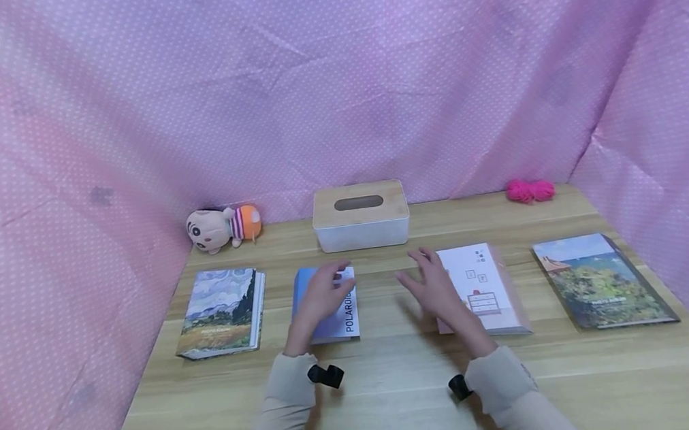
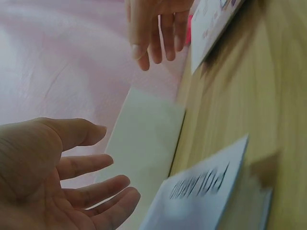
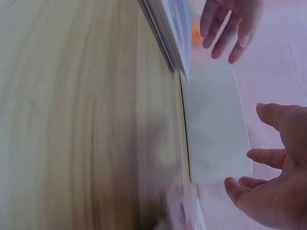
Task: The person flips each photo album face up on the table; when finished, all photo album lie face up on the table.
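Note:
My left hand (image 1: 323, 292) hovers over the blue and white POLAROID album (image 1: 336, 319), its fingers spread loosely and holding nothing. Over the left edge of a white album with a drawer-chest drawing (image 1: 481, 288), my right hand (image 1: 434, 289) hangs with relaxed fingers, also holding nothing. The two palms face each other across the middle of the table. Behind them stands a tissue box (image 1: 361, 235) with a wooden lid and white sides. In the left wrist view the POLAROID album (image 2: 196, 191) lies beyond the left fingers. The right wrist view shows the box's white side (image 3: 213, 124) beyond the right fingers.
A photo album with a painted landscape cover (image 1: 217, 311) lies at the left, another with a garden and sea cover (image 1: 605, 281) at the right. A plush doll (image 1: 216, 229) lies at the back left, a pink fluffy bundle (image 1: 529, 190) at the back right. Pink cloth (image 1: 346, 92) hangs behind.

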`<action>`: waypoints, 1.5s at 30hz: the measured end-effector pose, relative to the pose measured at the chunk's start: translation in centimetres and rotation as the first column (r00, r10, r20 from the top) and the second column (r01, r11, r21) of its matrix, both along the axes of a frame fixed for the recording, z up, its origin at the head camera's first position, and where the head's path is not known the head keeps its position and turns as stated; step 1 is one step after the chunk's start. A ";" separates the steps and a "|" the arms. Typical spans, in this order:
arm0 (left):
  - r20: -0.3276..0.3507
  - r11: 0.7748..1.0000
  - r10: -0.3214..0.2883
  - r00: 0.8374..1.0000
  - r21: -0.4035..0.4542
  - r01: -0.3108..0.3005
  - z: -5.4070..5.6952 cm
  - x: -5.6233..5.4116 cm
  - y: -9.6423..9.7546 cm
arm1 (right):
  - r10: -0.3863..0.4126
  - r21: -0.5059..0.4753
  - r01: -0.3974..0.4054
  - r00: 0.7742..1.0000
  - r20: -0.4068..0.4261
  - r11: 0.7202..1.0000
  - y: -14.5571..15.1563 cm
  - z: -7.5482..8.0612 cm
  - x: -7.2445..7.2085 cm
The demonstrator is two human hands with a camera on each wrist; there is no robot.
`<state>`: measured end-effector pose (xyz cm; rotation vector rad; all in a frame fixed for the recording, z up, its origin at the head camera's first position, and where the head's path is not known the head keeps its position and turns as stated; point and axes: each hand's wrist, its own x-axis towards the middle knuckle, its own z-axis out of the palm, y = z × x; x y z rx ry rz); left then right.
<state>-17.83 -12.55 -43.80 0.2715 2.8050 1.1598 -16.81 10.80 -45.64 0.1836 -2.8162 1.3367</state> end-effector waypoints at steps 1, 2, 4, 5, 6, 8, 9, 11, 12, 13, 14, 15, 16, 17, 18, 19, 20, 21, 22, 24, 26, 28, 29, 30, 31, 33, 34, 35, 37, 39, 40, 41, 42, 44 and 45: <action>0.003 1.000 -0.012 1.000 0.007 0.012 -0.2 0.0 0.4 | -0.006 -0.001 0.006 1.000 0.000 1.000 0.4 0.0 0.1; 0.009 1.000 -0.022 1.000 0.015 0.021 -0.3 0.1 0.8 | -0.013 -0.002 0.013 1.000 -0.001 1.000 0.9 0.0 0.2; 0.022 0.998 -0.049 0.999 0.044 0.048 -0.6 0.2 1.6 | -0.027 -0.002 0.027 1.000 -0.005 1.000 1.7 0.1 0.4; 0.030 0.996 -0.063 0.998 0.060 0.061 -0.7 0.2 2.0 | -0.035 -0.004 0.035 0.999 -0.009 0.999 2.1 0.1 0.5; 0.038 0.995 -0.076 0.996 0.072 0.073 -0.8 0.2 2.4 | -0.045 -0.006 0.045 0.999 -0.013 0.999 2.4 0.1 0.5; 0.051 0.990 -0.103 0.993 0.104 0.097 -1.0 0.3 3.2 | -0.066 -0.003 0.066 0.998 -0.020 0.998 3.2 0.0 0.6; 0.057 0.987 -0.116 0.992 0.117 0.109 -1.1 0.4 3.7 | -0.075 -0.006 0.074 0.997 -0.023 0.997 3.6 0.0 0.7; 0.078 0.984 -0.131 0.988 0.133 0.120 -1.4 0.5 4.6 | -0.092 -0.001 0.092 0.995 -0.028 0.996 4.4 -0.1 0.8; 0.089 0.983 -0.137 0.987 0.138 0.124 -1.5 0.5 5.0 | -0.099 0.002 0.099 0.995 -0.028 0.995 4.9 -0.1 0.8; 0.099 0.981 -0.141 0.985 0.146 0.126 -1.6 0.6 5.5 | -0.106 0.007 0.106 0.994 -0.028 0.994 5.3 -0.1 0.9; 0.109 0.981 -0.145 0.983 0.149 0.128 -1.8 0.7 5.9 | -0.110 0.011 0.110 0.994 -0.027 0.994 5.8 -0.2 1.0; 0.118 0.981 -0.145 0.982 0.148 0.127 -1.9 0.8 6.4 | -0.116 0.018 0.116 0.993 -0.028 0.993 6.3 -0.2 1.0; 0.125 0.981 -0.148 0.981 0.146 0.129 -2.0 0.9 6.8 | -0.123 0.028 0.124 0.992 -0.031 0.992 6.9 -0.3 1.1; 0.122 0.980 -0.153 0.981 0.145 0.135 -2.2 0.9 7.2 | -0.129 0.035 0.130 0.991 -0.029 0.991 7.5 -0.3 1.3; 0.123 0.980 -0.157 0.980 0.142 0.139 -2.4 1.0 7.6 | -0.135 0.043 0.136 0.990 -0.025 0.990 8.0 -0.4 1.4; 0.122 0.979 -0.162 0.979 0.142 0.144 -2.5 1.0 8.0 | -0.141 0.053 0.142 0.990 -0.026 0.988 8.6 -0.4 1.5; 0.126 0.979 -0.165 0.978 0.141 0.147 -2.6 1.1 8.4 | -0.146 0.063 0.147 0.989 -0.022 0.987 9.1 -0.5 1.6; 0.125 0.978 -0.170 0.977 0.141 0.152 -2.7 1.1 8.8 | -0.152 0.073 0.153 0.988 -0.015 0.986 9.6 -0.6 1.7; 0.125 0.977 -0.177 0.976 0.146 0.159 -2.8 1.1 9.3 | -0.154 0.078 0.154 0.988 -0.010 0.985 10.1 -0.6 1.8; 0.137 0.976 -0.183 0.974 0.146 0.163 -3.0 1.0 10.0 | -0.160 0.091 0.159 0.987 -0.002 0.983 10.8 -0.7 1.9; 0.140 0.974 -0.190 0.972 0.149 0.169 -3.2 1.0 10.8 | -0.162 0.106 0.160 0.987 0.006 0.981 11.4 -0.8 2.0; 0.134 0.974 -0.197 0.971 0.138 0.179 -3.3 0.9 11.4 | -0.157 0.120 0.155 0.987 0.009 0.981 11.8 -0.9 2.0; 0.138 0.975 -0.197 0.971 0.134 0.179 -3.5 0.9 11.7 | -0.155 0.129 0.152 0.988 0.014 0.980 12.0 -1.0 2.1; 0.137 0.975 -0.198 0.971 0.134 0.180 -3.5 0.8 12.0 | -0.151 0.135 0.147 0.988 0.023 0.980 12.3 -1.1 2.2; 0.139 0.975 -0.196 0.971 0.136 0.178 -3.7 0.8 12.2 | -0.145 0.141 0.139 0.989 0.029 0.980 12.5 -1.3 2.3; 0.138 0.972 -0.197 0.971 0.156 0.175 -4.0 0.8 12.7 | -0.128 0.145 0.122 0.991 0.031 0.982 12.9 -1.5 2.5; 0.142 0.971 -0.192 0.971 0.173 0.167 -4.1 0.8 12.9 | -0.119 0.144 0.113 0.992 0.033 0.983 13.2 -1.6 2.5; 0.146 0.968 -0.190 0.971 0.193 0.161 -4.3 0.8 13.2 | -0.112 0.146 0.105 0.993 0.037 0.984 13.4 -1.8 2.5; 0.151 0.961 -0.190 0.970 0.232 0.152 -4.6 0.8 13.7 | -0.097 0.148 0.089 0.994 0.044 0.985 14.0 -2.1 2.5; 0.165 0.961 -0.180 0.970 0.240 0.137 -4.7 0.9 14.3 | -0.086 0.155 0.076 0.994 0.061 0.985 14.5 -2.4 2.6; 0.173 0.965 -0.169 0.970 0.228 0.127 -4.7 0.9 14.5 | -0.083 0.155 0.071 0.994 0.072 0.985 14.7 -2.5 2.6; 0.181 0.970 -0.158 0.971 0.212 0.118 -4.7 1.0 14.8 | -0.079 0.153 0.065 0.993 0.083 0.986 14.9 -2.5 2.7; 0.185 0.975 -0.146 0.972 0.191 0.110 -4.7 1.1 15.0 | -0.075 0.154 0.060 0.993 0.094 0.986 15.1 -2.5 2.7; 0.189 0.987 -0.117 0.975 0.129 0.093 -4.6 1.2 15.3 | -0.068 0.153 0.050 0.991 0.113 0.987 15.3 -2.5 2.9; 0.186 0.991 -0.105 0.977 0.097 0.088 -4.6 1.3 15.4 | -0.065 0.151 0.047 0.991 0.118 0.987 15.4 -2.4 2.9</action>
